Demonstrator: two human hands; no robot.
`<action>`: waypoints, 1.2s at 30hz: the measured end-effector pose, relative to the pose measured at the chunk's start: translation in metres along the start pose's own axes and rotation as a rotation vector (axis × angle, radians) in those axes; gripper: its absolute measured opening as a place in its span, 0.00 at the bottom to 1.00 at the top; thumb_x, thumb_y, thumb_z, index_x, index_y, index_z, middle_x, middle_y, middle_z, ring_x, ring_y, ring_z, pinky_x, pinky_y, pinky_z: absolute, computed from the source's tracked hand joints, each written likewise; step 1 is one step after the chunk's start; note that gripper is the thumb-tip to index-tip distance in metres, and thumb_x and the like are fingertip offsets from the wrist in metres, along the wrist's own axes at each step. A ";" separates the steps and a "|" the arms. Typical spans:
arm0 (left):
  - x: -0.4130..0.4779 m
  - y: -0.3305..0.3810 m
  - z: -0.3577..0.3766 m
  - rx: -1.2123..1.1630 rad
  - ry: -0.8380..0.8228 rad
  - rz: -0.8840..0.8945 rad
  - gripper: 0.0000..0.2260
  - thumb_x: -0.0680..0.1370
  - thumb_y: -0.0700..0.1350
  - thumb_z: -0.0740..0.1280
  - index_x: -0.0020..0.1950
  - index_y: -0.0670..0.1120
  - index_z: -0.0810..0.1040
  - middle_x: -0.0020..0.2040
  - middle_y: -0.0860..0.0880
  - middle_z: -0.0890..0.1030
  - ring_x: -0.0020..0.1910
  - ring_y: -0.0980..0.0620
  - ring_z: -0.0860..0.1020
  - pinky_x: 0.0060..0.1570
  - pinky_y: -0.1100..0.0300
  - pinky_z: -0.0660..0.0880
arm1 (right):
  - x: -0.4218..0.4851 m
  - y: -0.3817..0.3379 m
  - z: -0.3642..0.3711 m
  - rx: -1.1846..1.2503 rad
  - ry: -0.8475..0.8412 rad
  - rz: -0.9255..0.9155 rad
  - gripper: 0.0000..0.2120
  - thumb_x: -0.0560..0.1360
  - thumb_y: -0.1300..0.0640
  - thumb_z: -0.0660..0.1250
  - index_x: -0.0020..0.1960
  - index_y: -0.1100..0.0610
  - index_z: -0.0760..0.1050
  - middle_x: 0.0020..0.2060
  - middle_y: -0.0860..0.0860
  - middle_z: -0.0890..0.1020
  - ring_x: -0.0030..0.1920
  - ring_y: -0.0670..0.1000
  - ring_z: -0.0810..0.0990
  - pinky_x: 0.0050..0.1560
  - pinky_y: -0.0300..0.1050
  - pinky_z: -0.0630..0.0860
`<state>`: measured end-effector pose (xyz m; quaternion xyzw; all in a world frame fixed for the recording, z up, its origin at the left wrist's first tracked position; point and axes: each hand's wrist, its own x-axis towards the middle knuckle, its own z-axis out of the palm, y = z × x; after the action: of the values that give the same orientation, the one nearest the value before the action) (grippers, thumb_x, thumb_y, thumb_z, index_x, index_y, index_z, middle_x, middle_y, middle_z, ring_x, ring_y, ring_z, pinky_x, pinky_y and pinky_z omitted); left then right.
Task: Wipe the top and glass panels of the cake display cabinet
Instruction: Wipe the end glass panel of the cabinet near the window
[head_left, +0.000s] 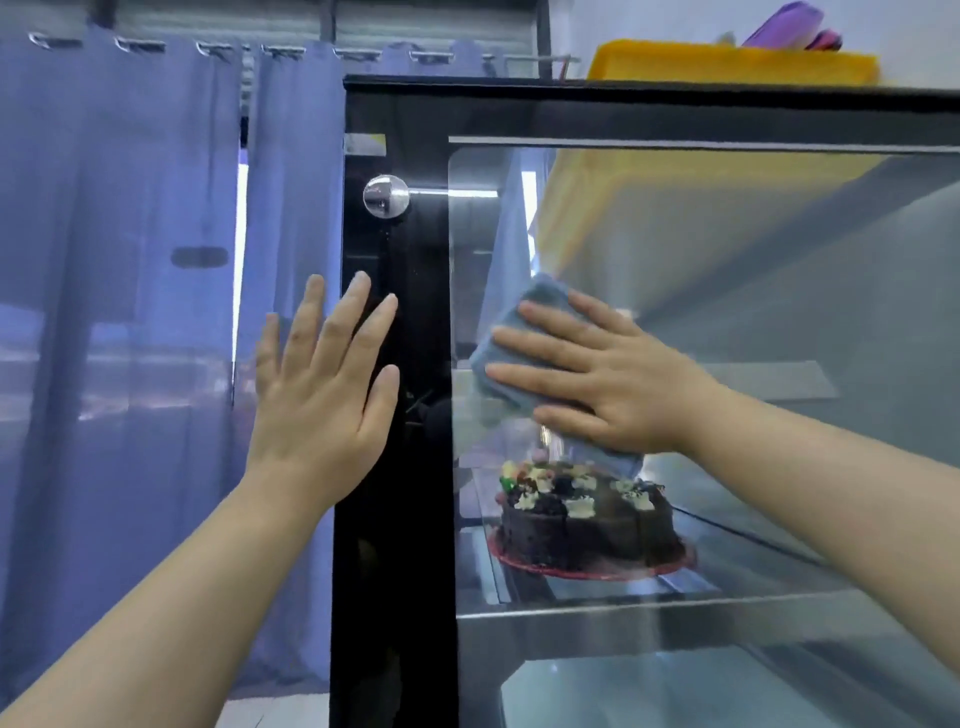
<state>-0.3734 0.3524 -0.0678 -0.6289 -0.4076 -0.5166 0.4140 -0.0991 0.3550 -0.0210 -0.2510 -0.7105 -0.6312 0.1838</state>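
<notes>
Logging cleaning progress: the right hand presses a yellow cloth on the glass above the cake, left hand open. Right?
No: the head view shows the cloth is blue, not yellow. The right hand presses it on the glass above the cake, left hand open.

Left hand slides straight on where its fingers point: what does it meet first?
Likely the round chrome knob on the black frame strip, above the left hand; depth is unclear.

The glass panel (753, 322) is free to the right of and above the right hand (613, 379), which presses the cloth (511, 338) on it. At the left, a round knob (386, 196) stands out from the black frame (395, 545), the left hand (322, 395) lies flat there, and the curtain (130, 260) hangs just beside.
</notes>
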 end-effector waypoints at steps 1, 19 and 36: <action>0.012 0.000 0.000 0.004 -0.020 0.006 0.25 0.77 0.53 0.47 0.75 0.52 0.57 0.77 0.54 0.55 0.76 0.49 0.47 0.72 0.46 0.43 | 0.012 0.010 -0.003 0.013 0.022 0.192 0.24 0.80 0.42 0.45 0.75 0.44 0.55 0.76 0.46 0.57 0.76 0.51 0.51 0.74 0.56 0.46; 0.092 -0.019 -0.005 0.042 -0.048 -0.023 0.30 0.75 0.56 0.41 0.77 0.52 0.47 0.78 0.57 0.47 0.75 0.56 0.39 0.72 0.49 0.37 | 0.179 0.045 -0.024 0.069 0.020 0.455 0.24 0.82 0.45 0.41 0.77 0.45 0.41 0.77 0.45 0.42 0.76 0.48 0.37 0.74 0.53 0.34; 0.132 0.106 0.025 0.006 -0.058 0.114 0.31 0.73 0.60 0.38 0.77 0.54 0.44 0.77 0.58 0.42 0.72 0.60 0.32 0.69 0.48 0.29 | 0.034 0.147 -0.024 0.107 0.007 0.619 0.24 0.82 0.46 0.43 0.76 0.43 0.42 0.77 0.43 0.44 0.76 0.45 0.40 0.74 0.48 0.36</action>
<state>-0.2485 0.3525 0.0494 -0.6646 -0.3845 -0.4724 0.4329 -0.0410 0.3471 0.1204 -0.4431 -0.6320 -0.5077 0.3827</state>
